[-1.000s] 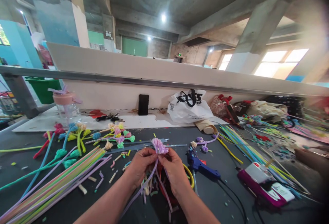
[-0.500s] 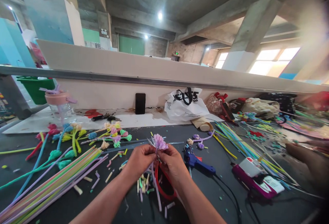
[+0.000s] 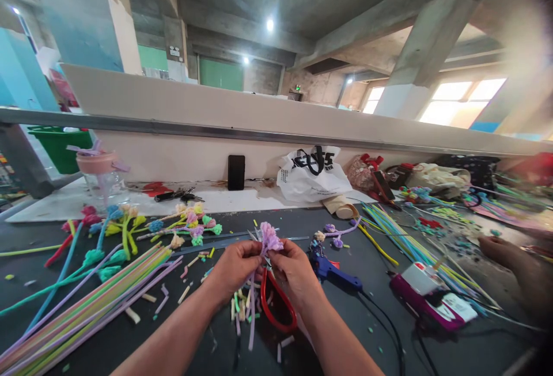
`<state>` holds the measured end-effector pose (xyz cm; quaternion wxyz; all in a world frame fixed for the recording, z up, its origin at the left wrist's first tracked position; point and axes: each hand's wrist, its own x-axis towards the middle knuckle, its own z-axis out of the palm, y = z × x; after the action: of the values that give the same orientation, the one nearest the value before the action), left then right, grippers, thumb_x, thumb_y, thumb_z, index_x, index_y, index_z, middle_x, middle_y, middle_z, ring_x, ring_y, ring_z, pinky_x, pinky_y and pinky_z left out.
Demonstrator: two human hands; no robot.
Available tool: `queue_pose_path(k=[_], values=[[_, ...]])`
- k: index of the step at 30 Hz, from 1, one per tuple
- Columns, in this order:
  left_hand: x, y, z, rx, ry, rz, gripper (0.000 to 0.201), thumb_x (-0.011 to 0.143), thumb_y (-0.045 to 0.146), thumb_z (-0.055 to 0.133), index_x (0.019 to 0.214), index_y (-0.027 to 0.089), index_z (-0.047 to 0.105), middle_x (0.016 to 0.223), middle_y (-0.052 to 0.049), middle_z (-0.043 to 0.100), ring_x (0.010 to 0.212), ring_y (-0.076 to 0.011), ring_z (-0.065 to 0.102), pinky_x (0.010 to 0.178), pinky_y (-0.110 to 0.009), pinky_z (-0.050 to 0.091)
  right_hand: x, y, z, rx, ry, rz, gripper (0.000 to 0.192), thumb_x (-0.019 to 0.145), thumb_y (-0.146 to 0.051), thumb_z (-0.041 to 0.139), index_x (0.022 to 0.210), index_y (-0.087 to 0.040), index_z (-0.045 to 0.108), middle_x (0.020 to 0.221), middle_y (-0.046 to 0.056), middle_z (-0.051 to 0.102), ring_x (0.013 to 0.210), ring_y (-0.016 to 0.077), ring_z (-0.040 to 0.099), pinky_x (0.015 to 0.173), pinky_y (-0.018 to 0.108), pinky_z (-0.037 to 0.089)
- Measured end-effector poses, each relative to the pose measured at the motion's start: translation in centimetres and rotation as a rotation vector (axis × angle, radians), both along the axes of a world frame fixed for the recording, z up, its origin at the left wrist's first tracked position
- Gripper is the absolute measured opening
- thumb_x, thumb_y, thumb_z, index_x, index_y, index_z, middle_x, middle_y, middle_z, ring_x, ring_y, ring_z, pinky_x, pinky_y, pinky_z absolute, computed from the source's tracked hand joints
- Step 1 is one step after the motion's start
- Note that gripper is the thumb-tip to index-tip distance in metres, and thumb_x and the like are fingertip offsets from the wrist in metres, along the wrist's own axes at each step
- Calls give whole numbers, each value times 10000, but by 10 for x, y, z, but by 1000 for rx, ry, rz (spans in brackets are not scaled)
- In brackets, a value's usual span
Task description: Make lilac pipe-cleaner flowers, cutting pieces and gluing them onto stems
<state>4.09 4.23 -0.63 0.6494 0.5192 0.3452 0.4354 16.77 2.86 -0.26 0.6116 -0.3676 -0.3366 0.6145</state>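
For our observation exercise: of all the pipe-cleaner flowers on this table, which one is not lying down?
The purple flower pinched between the left hand and right hand, held upright above the table. The finished flowers all lie flat behind.

Daylight poured in from the windows (image 3: pixel 460 99) at my upper right and flared into a hazy glare; ceiling lamps (image 3: pixel 270 24) added small bright spots; the table (image 3: pixel 380 330) was evenly lit with soft shadows; the edges bowed and the right side blurred.
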Motion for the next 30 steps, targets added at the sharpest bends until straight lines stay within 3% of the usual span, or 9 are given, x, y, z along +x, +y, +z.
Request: queue_pose_path(k=[8,13,22,30], values=[[-1,2,-11,0,-71,-35,143,634,181,632,753,115,588,607,22,572,498,-76,518,501,-208,447,-3,-1,-13,50,10,60,234,599,-219,736,764,-169,577,589,-35,591,440,86,510,416,187,390],[-2,2,-13,-30,-121,-29,189,656,257,662,742,115,573,576,23,565,490,-81,524,521,-227,464,-5,-5,-11,13,-4,14,223,611,-264,729,760,-177,587,581,-54,559,408,56,463,397,175,387],[0,1,-14,-140,-187,-12,226,634,291,692,704,137,542,560,25,559,467,-94,535,498,-249,469,-11,-5,-10,-5,143,54,223,575,-204,745,738,-172,596,537,-34,594,444,103,534,417,205,418],[3,4,-26,-135,-108,-23,246,611,316,696,721,136,569,584,11,592,493,-114,561,555,-291,492,-13,-5,-17,-95,210,41,257,543,-216,762,700,-174,563,454,-62,536,349,65,447,337,161,332]])
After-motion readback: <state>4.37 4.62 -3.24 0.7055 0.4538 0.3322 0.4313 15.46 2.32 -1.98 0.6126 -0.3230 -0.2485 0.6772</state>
